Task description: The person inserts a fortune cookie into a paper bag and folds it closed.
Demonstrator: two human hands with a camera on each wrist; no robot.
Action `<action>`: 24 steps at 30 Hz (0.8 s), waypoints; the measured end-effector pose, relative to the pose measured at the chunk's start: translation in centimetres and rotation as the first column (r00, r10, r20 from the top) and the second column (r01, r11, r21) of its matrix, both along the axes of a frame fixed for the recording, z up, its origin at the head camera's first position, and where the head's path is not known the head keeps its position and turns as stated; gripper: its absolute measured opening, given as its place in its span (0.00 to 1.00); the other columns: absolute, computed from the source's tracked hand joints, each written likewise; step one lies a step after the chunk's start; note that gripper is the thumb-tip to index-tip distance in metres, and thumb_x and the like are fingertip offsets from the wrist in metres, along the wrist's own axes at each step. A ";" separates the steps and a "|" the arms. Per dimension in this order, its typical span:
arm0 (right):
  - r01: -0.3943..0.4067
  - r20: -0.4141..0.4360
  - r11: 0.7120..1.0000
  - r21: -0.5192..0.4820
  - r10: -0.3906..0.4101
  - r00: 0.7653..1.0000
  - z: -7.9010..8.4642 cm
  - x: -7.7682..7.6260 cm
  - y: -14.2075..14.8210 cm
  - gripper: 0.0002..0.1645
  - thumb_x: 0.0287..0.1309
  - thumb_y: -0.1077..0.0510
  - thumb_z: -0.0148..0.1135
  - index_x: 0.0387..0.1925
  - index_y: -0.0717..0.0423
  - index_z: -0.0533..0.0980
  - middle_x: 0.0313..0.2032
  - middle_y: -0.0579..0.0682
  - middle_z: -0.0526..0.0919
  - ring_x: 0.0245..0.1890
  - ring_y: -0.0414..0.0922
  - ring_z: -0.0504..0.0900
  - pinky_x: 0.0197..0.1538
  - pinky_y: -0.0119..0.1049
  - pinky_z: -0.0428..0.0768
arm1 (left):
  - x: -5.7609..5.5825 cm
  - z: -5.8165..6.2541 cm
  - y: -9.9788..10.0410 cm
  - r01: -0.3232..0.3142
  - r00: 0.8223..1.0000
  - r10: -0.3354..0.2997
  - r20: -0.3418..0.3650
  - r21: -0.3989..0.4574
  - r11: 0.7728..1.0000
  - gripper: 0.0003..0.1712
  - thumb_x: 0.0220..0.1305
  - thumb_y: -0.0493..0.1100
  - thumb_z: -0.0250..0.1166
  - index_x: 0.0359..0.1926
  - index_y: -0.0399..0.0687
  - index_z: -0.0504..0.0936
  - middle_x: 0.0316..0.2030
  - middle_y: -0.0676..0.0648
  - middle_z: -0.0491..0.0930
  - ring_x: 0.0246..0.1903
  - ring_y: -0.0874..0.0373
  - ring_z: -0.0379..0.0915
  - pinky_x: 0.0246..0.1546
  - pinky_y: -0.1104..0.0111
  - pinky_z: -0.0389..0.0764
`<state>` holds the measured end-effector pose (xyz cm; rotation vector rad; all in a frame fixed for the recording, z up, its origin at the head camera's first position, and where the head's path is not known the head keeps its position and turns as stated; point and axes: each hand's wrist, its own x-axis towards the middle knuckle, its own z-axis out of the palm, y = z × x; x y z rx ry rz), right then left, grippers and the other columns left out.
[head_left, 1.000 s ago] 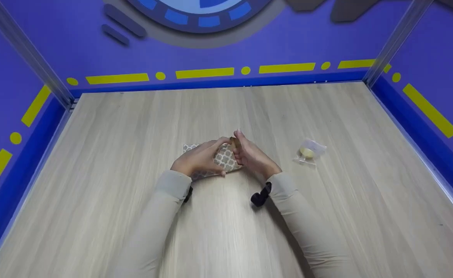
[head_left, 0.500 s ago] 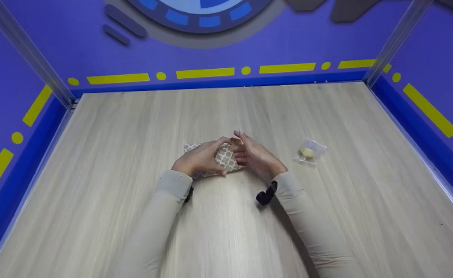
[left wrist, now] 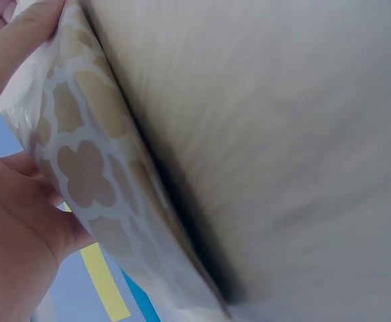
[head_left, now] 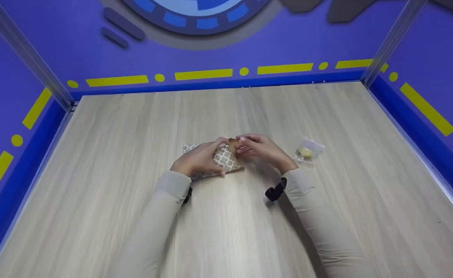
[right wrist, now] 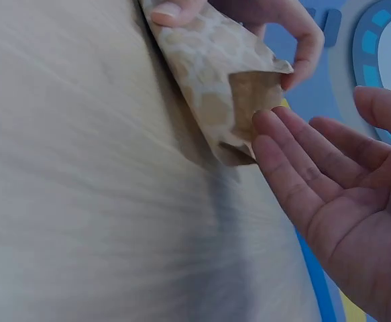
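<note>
A paper bag [head_left: 225,157] with a brown-and-white quatrefoil print lies on its side at the table's middle, its mouth facing right. My left hand [head_left: 201,157] grips it from above, thumb on the near side and fingers over the far side. In the right wrist view the plain brown inside [right wrist: 257,100] of the mouth shows, held apart by the left fingers. My right hand [head_left: 267,150] is at that mouth, its fingers nearly straight with the tips right at the edge and the thumb apart. Nothing shows in the right palm.
To the right of the right hand, a small clear plastic packet [head_left: 314,148] with a yellowish thing inside lies on the wood-grain table [head_left: 133,127]. Blue-purple panels [head_left: 226,54] with yellow marks close off the back and both sides.
My right hand has drawn back to the right from the bag's mouth and turned, uncovering more of the opening. The left hand and the bag stay almost where they were.
</note>
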<state>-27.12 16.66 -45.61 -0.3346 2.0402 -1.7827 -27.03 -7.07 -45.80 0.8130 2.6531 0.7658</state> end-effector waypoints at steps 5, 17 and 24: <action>0.018 -0.028 1.000 0.022 -0.017 0.999 0.7 -0.2 1.4 0.28 0.71 0.53 0.50 0.62 0.70 0.67 0.55 0.70 0.76 0.53 0.56 0.80 0.59 0.46 0.76 | 0.0 0.1 0.0 -0.010 1.000 0.010 0.010 -0.012 1.000 0.51 0.42 0.54 0.79 0.65 0.68 0.59 0.59 0.47 0.75 0.57 0.52 0.72 0.58 0.55 0.72; 0.068 -0.128 0.974 0.215 -0.041 0.991 1.9 -0.7 4.9 0.27 0.64 0.53 0.59 0.59 0.66 0.72 0.55 0.61 0.79 0.48 0.44 0.82 0.57 0.43 0.78 | -0.1 0.0 -0.1 0.000 1.000 0.000 0.010 -0.033 0.999 0.49 0.47 0.54 0.77 0.67 0.69 0.59 0.56 0.45 0.76 0.52 0.52 0.74 0.54 0.55 0.76; 0.119 -0.219 0.932 0.341 -0.044 0.975 2.6 -0.8 7.4 0.26 0.63 0.50 0.61 0.57 0.62 0.75 0.55 0.57 0.80 0.54 0.48 0.79 0.58 0.42 0.76 | -0.1 0.0 -0.5 -0.003 1.000 0.003 0.019 -0.013 1.000 0.49 0.46 0.54 0.77 0.66 0.67 0.59 0.57 0.45 0.76 0.52 0.51 0.75 0.55 0.55 0.75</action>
